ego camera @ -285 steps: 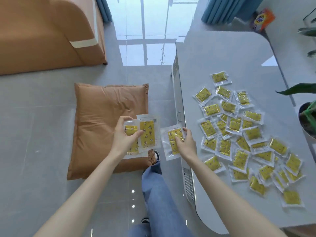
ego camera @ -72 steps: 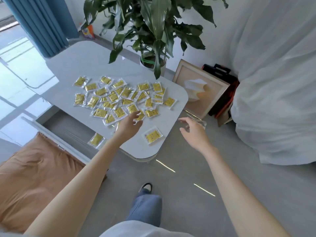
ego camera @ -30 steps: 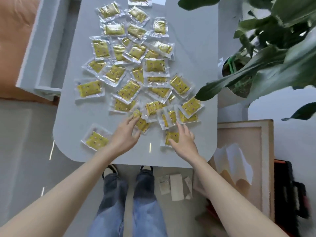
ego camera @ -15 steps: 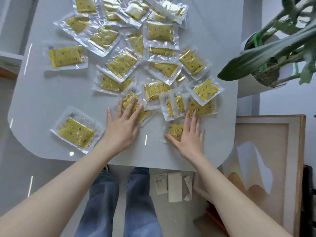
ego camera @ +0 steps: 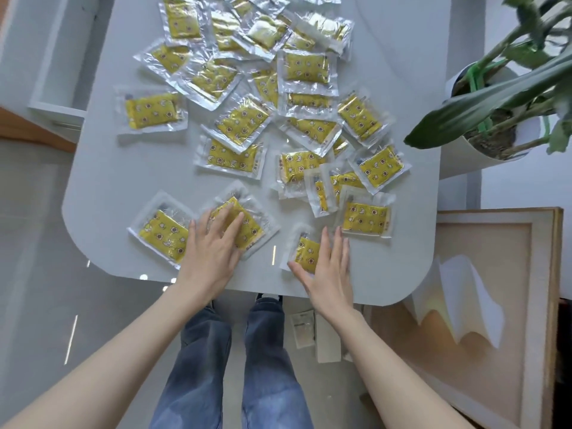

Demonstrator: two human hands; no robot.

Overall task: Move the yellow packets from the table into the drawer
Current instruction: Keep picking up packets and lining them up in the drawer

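Several yellow packets in clear wrappers lie scattered over the grey table [ego camera: 105, 193]. My left hand [ego camera: 213, 252] lies flat with straight fingers on one packet [ego camera: 252, 232] near the front edge, beside another packet [ego camera: 161, 233] to its left. My right hand [ego camera: 328, 267] presses flat on a small packet [ego camera: 306, 253] at the front right. The open drawer [ego camera: 58, 97] sticks out at the table's upper left; its inside is mostly out of frame.
A potted plant [ego camera: 501, 97] stands past the table's right edge, leaves overhanging. A framed picture [ego camera: 483, 305] leans at the lower right. Small white boxes [ego camera: 322, 332] lie on the floor by my legs. An orange cushion [ego camera: 28, 128] shows at the left.
Both hands have slid towards the front edge, dragging a packet each out of the pile. The camera has moved closer over the table.
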